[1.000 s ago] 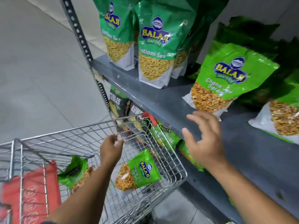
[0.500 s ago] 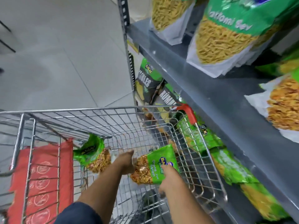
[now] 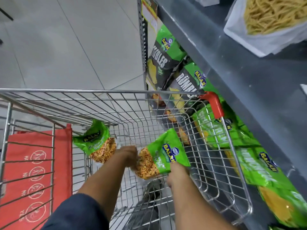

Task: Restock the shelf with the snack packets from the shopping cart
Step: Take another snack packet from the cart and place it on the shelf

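A green snack packet (image 3: 159,156) with orange mix showing through its clear part is inside the wire shopping cart (image 3: 103,92). Both my hands hold it: my left hand (image 3: 128,155) grips its lower left corner, my right hand (image 3: 177,175) grips its right edge from below. A second green packet (image 3: 98,144) leans in the cart's left rear corner. The grey shelf (image 3: 249,83) runs along the right, with a sev packet (image 3: 269,22) standing on it at top right.
A red cloth bag (image 3: 33,171) hangs in the cart's left section. Under the shelf, dark and green chip packets (image 3: 166,58) and more green packets (image 3: 252,163) lie on a lower level, close to the cart's right wall. Grey tiled floor (image 3: 66,47) lies beyond the cart.
My right hand came down from the shelf edge into the cart. Both hands closed on the green packet, which has lifted and tilted a little. The view tipped down toward the cart.
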